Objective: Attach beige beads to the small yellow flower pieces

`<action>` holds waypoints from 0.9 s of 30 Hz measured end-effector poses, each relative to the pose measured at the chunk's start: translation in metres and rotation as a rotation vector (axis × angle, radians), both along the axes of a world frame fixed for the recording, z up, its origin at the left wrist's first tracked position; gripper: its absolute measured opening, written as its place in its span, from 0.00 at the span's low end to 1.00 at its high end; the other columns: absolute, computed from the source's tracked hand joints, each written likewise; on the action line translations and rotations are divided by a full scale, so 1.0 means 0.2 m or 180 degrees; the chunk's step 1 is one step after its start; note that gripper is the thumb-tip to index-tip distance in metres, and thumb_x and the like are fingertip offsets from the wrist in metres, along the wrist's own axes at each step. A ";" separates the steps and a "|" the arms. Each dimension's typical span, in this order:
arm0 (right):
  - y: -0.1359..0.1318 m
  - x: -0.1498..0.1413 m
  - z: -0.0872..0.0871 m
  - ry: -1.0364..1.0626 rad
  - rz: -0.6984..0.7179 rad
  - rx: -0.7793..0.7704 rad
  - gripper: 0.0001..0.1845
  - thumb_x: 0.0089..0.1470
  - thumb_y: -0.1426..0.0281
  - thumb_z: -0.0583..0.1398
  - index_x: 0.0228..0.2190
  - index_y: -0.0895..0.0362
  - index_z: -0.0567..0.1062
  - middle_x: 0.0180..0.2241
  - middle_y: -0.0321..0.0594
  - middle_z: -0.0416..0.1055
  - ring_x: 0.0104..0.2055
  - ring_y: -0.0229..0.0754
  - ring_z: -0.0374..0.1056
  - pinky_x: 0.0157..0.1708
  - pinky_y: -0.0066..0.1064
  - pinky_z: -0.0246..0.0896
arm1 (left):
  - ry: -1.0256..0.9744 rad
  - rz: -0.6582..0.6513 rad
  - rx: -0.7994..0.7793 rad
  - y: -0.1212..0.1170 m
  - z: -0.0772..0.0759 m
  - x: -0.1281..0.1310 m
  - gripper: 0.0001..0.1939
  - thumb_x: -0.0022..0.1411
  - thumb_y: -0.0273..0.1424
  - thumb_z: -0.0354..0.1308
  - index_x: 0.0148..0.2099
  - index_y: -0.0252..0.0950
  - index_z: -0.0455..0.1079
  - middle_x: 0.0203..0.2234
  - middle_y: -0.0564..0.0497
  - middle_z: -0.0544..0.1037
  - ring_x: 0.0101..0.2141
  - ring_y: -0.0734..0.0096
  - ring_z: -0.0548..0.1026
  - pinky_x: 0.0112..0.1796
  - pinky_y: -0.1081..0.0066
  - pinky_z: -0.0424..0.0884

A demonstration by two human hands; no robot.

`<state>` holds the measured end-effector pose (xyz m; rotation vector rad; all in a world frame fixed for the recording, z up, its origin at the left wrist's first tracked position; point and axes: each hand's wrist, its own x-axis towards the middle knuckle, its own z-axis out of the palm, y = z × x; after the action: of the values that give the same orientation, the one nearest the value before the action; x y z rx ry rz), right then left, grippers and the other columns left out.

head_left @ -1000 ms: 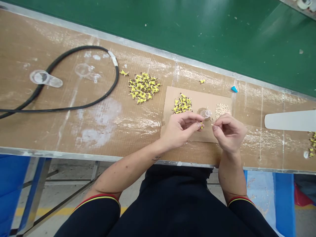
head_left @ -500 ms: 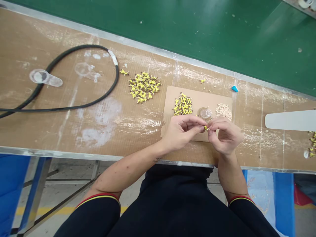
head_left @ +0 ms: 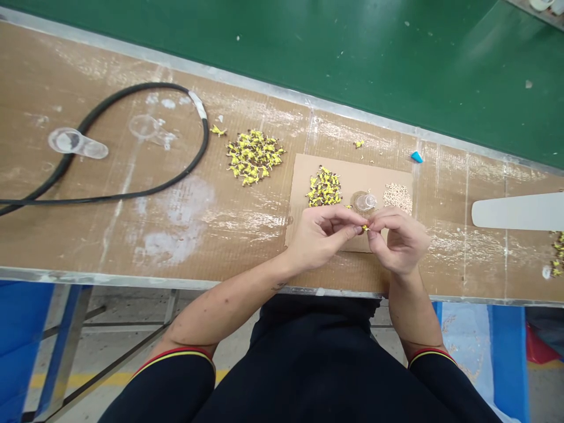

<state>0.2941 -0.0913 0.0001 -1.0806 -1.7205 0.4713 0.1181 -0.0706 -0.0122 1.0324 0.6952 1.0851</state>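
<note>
A small yellow figure point(head_left: 365, 228) with dark and pale bits is pinched between thumb and forefinger of my left hand point(head_left: 318, 236). My right hand point(head_left: 399, 239) meets it from the right, its thumb and forefinger pressed together at the figure's edge; what they hold is too small to make out. Both hands are over a cardboard sheet point(head_left: 300, 182). On that sheet, beyond my fingers, lie a pile of similar yellow figures point(head_left: 325, 187), a small clear round dish point(head_left: 365, 201) and a heap of tiny pale pink pieces point(head_left: 398, 197), partly hidden by my right hand.
A larger pile of yellow figures point(head_left: 254, 157) lies left of the sheet. Farther left, a black cable point(head_left: 145, 189) loops near a clear plastic scoop-like piece point(head_left: 79, 143). A blue cone-shaped piece point(head_left: 416, 157) and a white blade-like object point(head_left: 515, 211) are to the right. Green surface point(head_left: 282, 47) beyond.
The whole view has shifted slightly. My hands keep the same pinch, fingertips together at the yellow figure, which looks turned a little; otherwise the piles and dish look the same.
</note>
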 end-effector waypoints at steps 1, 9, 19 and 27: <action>0.00 0.00 0.00 -0.0024 -0.0023 -0.0018 0.09 0.52 0.76 0.63 0.30 0.49 0.76 0.25 0.35 0.75 0.27 0.43 0.73 0.27 0.38 0.71 | 0.0012 0.0001 0.0002 0.00 0.00 0.00 0.08 0.60 0.36 0.73 0.37 0.37 0.82 0.33 0.47 0.86 0.35 0.67 0.84 0.40 0.69 0.84; 0.00 -0.01 0.00 -0.0016 -0.0040 -0.0013 0.09 0.52 0.77 0.62 0.30 0.49 0.76 0.24 0.34 0.74 0.27 0.42 0.73 0.28 0.37 0.70 | 0.0085 0.0028 0.0087 0.00 0.01 0.00 0.05 0.60 0.33 0.72 0.36 0.37 0.82 0.33 0.47 0.86 0.35 0.68 0.84 0.39 0.71 0.84; 0.00 -0.01 0.01 -0.0039 -0.0044 -0.0253 0.07 0.53 0.75 0.63 0.28 0.50 0.75 0.24 0.34 0.74 0.27 0.42 0.71 0.28 0.37 0.68 | 0.0221 0.0122 0.0089 -0.02 0.01 0.00 0.09 0.62 0.33 0.70 0.42 0.35 0.78 0.36 0.46 0.86 0.39 0.66 0.86 0.42 0.71 0.84; 0.00 0.00 0.03 0.0222 0.0107 -0.0715 0.07 0.54 0.74 0.64 0.26 0.51 0.76 0.23 0.34 0.72 0.27 0.41 0.69 0.28 0.34 0.65 | 0.0464 0.0397 0.0782 -0.04 0.00 0.00 0.09 0.64 0.26 0.65 0.48 0.36 0.76 0.36 0.48 0.86 0.38 0.70 0.86 0.42 0.75 0.82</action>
<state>0.2939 -0.0909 0.0059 -1.1805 -1.6548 0.7290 0.1181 -0.0780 -0.0129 1.3022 0.7643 1.2337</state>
